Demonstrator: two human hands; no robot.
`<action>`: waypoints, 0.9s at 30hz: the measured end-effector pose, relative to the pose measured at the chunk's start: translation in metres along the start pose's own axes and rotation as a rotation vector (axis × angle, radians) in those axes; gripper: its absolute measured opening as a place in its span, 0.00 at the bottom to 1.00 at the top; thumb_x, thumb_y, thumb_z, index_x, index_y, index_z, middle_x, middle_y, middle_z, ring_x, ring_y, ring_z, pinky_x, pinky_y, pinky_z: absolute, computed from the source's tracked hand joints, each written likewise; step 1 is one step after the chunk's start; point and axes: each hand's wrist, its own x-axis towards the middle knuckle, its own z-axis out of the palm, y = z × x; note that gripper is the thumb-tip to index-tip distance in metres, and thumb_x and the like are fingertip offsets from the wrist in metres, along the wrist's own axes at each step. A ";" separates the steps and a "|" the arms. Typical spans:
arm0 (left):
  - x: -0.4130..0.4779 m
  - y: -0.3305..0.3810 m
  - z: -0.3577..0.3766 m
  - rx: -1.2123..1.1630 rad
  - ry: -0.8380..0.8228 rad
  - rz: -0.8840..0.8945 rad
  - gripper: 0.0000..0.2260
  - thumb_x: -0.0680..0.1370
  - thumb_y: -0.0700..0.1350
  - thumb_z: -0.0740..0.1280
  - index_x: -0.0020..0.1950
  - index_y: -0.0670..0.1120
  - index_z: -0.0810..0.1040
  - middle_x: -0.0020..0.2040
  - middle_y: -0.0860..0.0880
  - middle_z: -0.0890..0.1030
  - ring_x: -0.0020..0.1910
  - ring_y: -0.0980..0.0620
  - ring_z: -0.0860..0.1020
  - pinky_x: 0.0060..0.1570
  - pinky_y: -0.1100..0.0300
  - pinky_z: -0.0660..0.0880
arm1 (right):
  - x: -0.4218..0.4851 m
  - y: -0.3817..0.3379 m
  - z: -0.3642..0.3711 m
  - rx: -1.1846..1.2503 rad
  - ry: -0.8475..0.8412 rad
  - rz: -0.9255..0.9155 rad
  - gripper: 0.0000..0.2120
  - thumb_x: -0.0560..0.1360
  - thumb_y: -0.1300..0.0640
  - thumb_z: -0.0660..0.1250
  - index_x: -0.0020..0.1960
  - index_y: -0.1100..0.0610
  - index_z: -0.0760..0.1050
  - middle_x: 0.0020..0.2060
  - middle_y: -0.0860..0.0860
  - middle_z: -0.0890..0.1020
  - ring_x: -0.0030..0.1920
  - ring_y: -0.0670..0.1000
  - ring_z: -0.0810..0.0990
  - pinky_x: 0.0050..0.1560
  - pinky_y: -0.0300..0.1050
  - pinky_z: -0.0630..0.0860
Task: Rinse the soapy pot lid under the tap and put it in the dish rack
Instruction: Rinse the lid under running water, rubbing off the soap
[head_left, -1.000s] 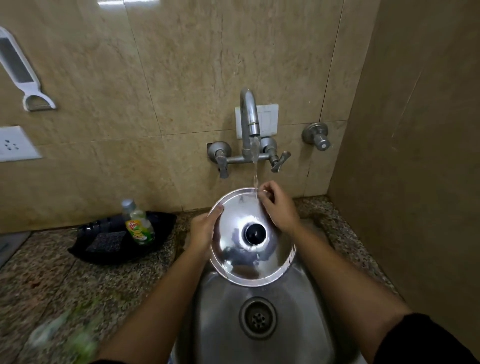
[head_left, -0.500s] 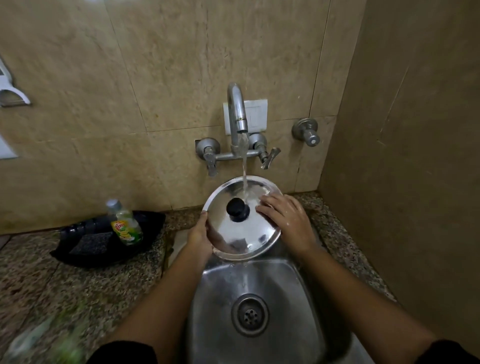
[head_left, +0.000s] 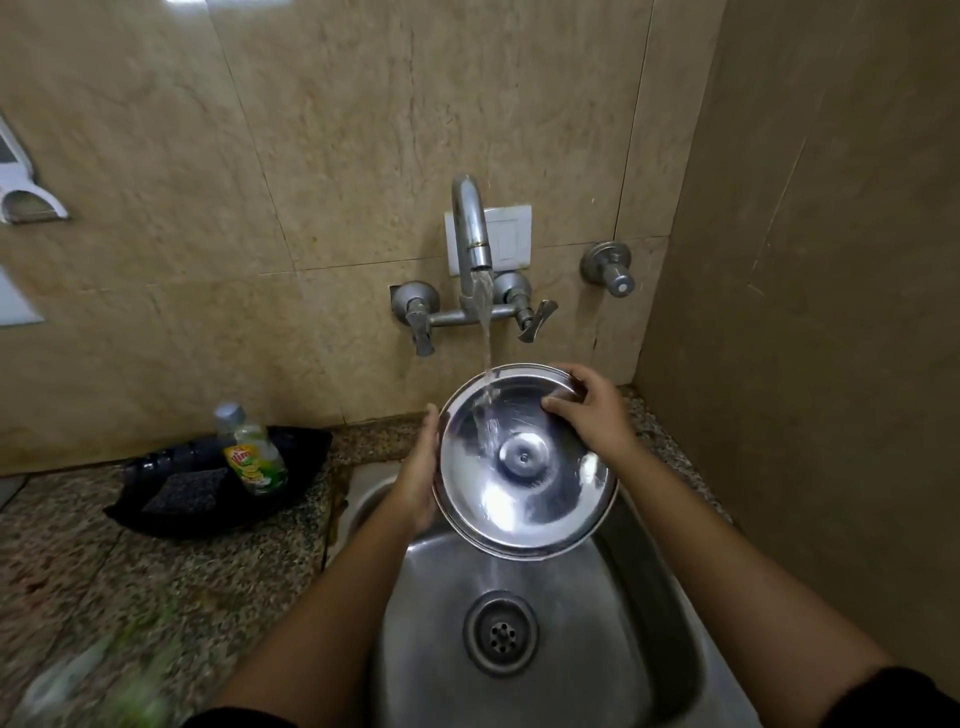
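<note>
Water from wall tap pouring onto steel pot lid underside, over sink, left hand gripping left rim, right hand pinching far-right rim, soap bottle left.

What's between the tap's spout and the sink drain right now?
In the head view, the pot lid sits between spout and drain, underside up, catching the stream, held by the left hand and right hand.

text: "Vim" | on: label of dish soap bottle | other readable text: none
</note>
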 end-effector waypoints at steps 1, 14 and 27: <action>0.000 -0.001 0.000 0.040 0.032 0.046 0.26 0.76 0.65 0.57 0.56 0.46 0.82 0.52 0.42 0.85 0.51 0.43 0.83 0.55 0.44 0.78 | 0.003 0.004 0.003 -0.006 -0.010 0.053 0.18 0.70 0.60 0.73 0.59 0.51 0.77 0.52 0.51 0.83 0.52 0.52 0.81 0.56 0.54 0.78; 0.005 -0.019 -0.004 -0.096 0.192 0.091 0.21 0.77 0.60 0.61 0.54 0.44 0.82 0.54 0.42 0.84 0.56 0.44 0.81 0.60 0.50 0.75 | -0.061 0.000 0.088 -0.702 -0.482 -0.506 0.29 0.82 0.45 0.49 0.78 0.53 0.44 0.78 0.49 0.46 0.76 0.45 0.40 0.76 0.49 0.44; -0.018 -0.004 -0.017 0.028 0.326 -0.026 0.21 0.79 0.58 0.60 0.49 0.42 0.82 0.48 0.38 0.84 0.48 0.39 0.82 0.55 0.45 0.78 | -0.020 0.016 0.069 -0.925 -0.288 -0.312 0.37 0.77 0.36 0.44 0.78 0.56 0.41 0.78 0.53 0.45 0.78 0.51 0.42 0.76 0.51 0.40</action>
